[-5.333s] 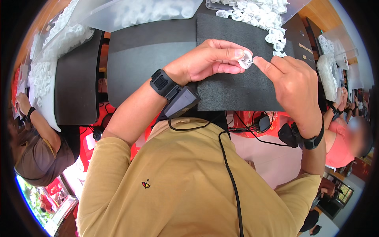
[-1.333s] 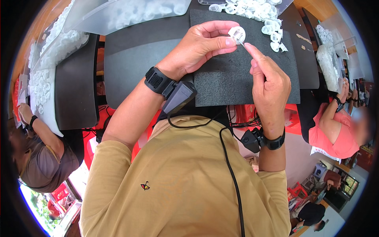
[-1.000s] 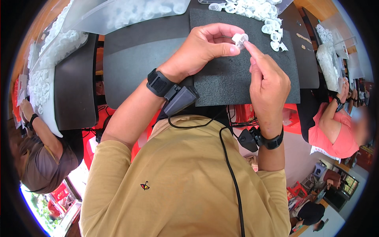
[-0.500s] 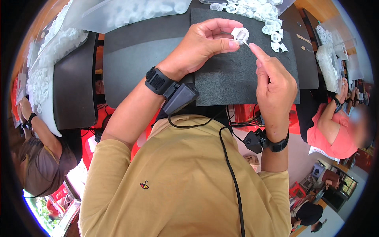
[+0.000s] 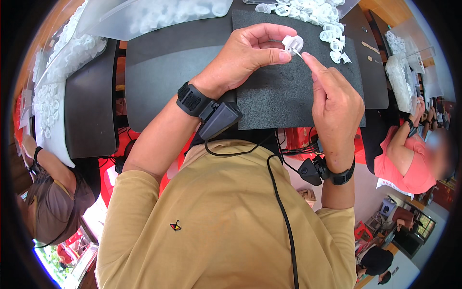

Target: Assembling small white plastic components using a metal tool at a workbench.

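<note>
A small round white plastic piece (image 5: 294, 42) is pinched between the thumb and fingers of my left hand (image 5: 250, 52), raised over the dark mat. My right hand (image 5: 337, 98) is closed with its index finger stretched along a thin light-coloured tool (image 5: 298, 53). The tool's tip meets the opening in the plastic piece; the rest of it is hidden by my fingers. Similar white plastic pieces (image 5: 308, 10) lie heaped at the far side of the mat, and a short row of them (image 5: 336, 45) runs down toward me.
Under my hands lies a dark grey textured mat (image 5: 284, 103) on a black table (image 5: 168, 72). A translucent bin (image 5: 159, 19) full of white pieces stands at the far left. People sit at work on both sides, with a filled clear bag (image 5: 399, 82) at the right.
The plastic piece has turned slightly in my left fingers. My right hand has shifted a little, and the tool now lies at a different angle across the piece.
</note>
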The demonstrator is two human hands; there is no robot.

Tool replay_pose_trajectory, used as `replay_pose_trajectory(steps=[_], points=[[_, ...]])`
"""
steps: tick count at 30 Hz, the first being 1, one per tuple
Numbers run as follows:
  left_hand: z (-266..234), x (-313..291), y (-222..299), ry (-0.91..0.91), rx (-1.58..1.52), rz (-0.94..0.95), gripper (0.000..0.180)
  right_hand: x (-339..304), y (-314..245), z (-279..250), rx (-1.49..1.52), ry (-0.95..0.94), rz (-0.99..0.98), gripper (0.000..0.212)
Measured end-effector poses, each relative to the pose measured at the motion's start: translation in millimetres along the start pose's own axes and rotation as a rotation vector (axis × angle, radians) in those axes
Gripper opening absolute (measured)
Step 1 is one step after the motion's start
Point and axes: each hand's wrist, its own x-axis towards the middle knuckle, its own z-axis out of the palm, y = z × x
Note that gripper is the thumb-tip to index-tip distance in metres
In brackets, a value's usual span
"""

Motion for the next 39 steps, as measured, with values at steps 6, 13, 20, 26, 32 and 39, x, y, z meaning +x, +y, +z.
replay_pose_trajectory(steps=[6,13,20,26,32,39], points=[[0.3,-0.4,0.6,0.013,0.027,-0.001,0.041,0.7,2.4,-1.6,-0.026,-0.004,-0.028,0.039],[0.3,-0.6,1.6,0.002,0.003,-0.006,0.042,1.3,-1.3,-6.6,0.0,-0.04,-0.005,0.041],[0.5,0.3,2.1,-0.006,0.001,0.001,0.041,-1.1,0.8,-3.6,0.025,0.007,-0.018,0.037],[1.2,-0.3,1.6,-0.007,0.005,0.006,0.041,-0.2,-1.1,-6.5,0.037,-0.012,-0.003,0.039],[1.2,-0.1,0.4,-0.004,0.033,0.022,0.042,0.3,-0.7,-7.8,0.016,-0.037,-0.002,0.04],[0.7,0.2,-0.5,-0.003,0.08,0.062,0.042,2.8,-2.8,-9.8,0.001,-0.041,-0.013,0.04]])
